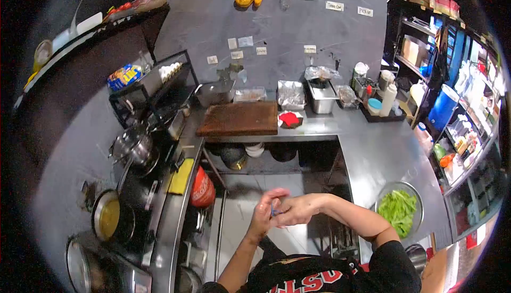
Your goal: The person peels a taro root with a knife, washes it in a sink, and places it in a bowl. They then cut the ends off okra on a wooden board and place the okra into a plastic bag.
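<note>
My hands meet in front of my body, above the floor gap between the counters. My left hand (261, 214) is raised with its palm turned inward and its fingers stretched out, blurred at the tips. Against that palm, the fingers of my right hand (296, 209) are pressed together. A small blue thing (274, 208) shows between the two hands; its kind I cannot make out. To the right of my right forearm, a metal bowl (419, 219) of green lettuce leaves (397, 211) stands on the steel counter (380, 154).
A wooden cutting board (239, 119) lies at the back, beside a red cloth (290, 120) and steel pans (322, 101). Left are a stove with a frying pan (109, 218) of yellowish liquid, a pot (136, 146) and a yellow cloth (181, 176). Shelves stand right.
</note>
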`<action>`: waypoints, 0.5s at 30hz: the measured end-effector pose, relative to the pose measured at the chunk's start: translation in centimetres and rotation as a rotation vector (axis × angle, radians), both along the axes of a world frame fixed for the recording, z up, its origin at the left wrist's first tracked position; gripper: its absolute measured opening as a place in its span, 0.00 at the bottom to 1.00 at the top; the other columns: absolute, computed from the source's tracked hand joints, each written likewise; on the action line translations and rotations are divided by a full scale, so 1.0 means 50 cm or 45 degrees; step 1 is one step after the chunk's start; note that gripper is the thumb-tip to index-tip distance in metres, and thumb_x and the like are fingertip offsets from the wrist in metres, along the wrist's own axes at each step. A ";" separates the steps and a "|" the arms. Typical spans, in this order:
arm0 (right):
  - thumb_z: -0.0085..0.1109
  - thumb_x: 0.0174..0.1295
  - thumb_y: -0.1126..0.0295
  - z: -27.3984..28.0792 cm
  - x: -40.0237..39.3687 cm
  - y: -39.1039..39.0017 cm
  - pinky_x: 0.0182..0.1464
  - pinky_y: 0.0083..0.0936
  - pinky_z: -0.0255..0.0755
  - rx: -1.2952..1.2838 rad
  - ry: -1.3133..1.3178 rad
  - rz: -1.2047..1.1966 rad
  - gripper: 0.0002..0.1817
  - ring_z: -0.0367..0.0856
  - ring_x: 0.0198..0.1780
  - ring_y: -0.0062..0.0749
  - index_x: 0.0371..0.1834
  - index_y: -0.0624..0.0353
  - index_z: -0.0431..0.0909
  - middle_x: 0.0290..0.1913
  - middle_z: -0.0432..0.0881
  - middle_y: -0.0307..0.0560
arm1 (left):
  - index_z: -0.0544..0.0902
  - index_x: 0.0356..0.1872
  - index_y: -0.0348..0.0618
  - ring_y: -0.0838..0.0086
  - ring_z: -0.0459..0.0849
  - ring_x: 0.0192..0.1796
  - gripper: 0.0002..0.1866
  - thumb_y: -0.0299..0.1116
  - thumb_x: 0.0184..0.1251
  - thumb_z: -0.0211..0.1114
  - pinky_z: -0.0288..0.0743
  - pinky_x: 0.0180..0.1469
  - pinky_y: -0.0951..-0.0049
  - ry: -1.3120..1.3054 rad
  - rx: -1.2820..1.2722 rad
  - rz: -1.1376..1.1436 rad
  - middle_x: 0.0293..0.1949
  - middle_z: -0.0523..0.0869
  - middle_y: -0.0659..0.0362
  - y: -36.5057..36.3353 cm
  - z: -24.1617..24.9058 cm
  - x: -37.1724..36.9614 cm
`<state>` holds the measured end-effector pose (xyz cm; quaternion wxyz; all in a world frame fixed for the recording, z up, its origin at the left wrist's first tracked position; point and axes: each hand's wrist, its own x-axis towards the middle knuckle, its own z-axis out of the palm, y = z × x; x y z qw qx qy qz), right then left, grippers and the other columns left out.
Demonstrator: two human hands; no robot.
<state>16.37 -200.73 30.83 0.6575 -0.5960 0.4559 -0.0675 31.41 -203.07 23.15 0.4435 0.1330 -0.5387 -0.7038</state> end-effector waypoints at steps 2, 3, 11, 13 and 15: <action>0.49 0.63 0.50 -0.004 -0.011 -0.093 0.13 0.13 0.46 0.149 -0.209 0.100 0.19 0.53 0.13 0.10 0.28 0.54 0.71 0.16 0.59 0.26 | 0.69 0.53 0.37 0.73 0.74 0.51 0.22 0.26 0.54 0.60 0.68 0.53 0.73 -0.104 0.258 -0.247 0.46 0.77 0.57 -0.085 -0.011 0.005; 0.48 0.64 0.50 0.011 -0.015 -0.128 0.11 0.12 0.42 0.146 -0.239 0.027 0.19 0.50 0.11 0.09 0.27 0.53 0.69 0.15 0.58 0.25 | 0.70 0.51 0.36 0.73 0.75 0.49 0.20 0.29 0.57 0.59 0.69 0.53 0.73 0.139 0.303 -0.306 0.45 0.77 0.57 -0.126 -0.023 0.001; 0.48 0.64 0.50 0.105 -0.052 -0.433 0.12 0.12 0.40 0.066 -0.274 -0.358 0.17 0.47 0.12 0.09 0.29 0.52 0.69 0.14 0.55 0.25 | 0.73 0.38 0.39 0.73 0.75 0.47 0.07 0.32 0.67 0.53 0.66 0.57 0.66 0.284 0.290 -0.206 0.39 0.76 0.61 -0.449 0.035 -0.045; 0.48 0.64 0.50 0.094 -0.074 -0.497 0.12 0.12 0.41 0.019 -0.417 -0.351 0.17 0.49 0.13 0.09 0.31 0.52 0.70 0.15 0.57 0.25 | 0.72 0.35 0.40 0.74 0.74 0.48 0.07 0.33 0.66 0.53 0.64 0.60 0.66 0.244 0.326 -0.184 0.38 0.76 0.61 -0.517 0.049 -0.056; 0.50 0.64 0.55 0.107 -0.103 -0.537 0.12 0.11 0.45 -0.002 -0.622 -0.374 0.14 0.55 0.15 0.11 0.33 0.53 0.71 0.17 0.61 0.27 | 0.72 0.34 0.39 0.72 0.75 0.43 0.06 0.32 0.66 0.52 0.65 0.55 0.68 0.459 0.627 -0.371 0.33 0.76 0.60 -0.594 0.082 -0.054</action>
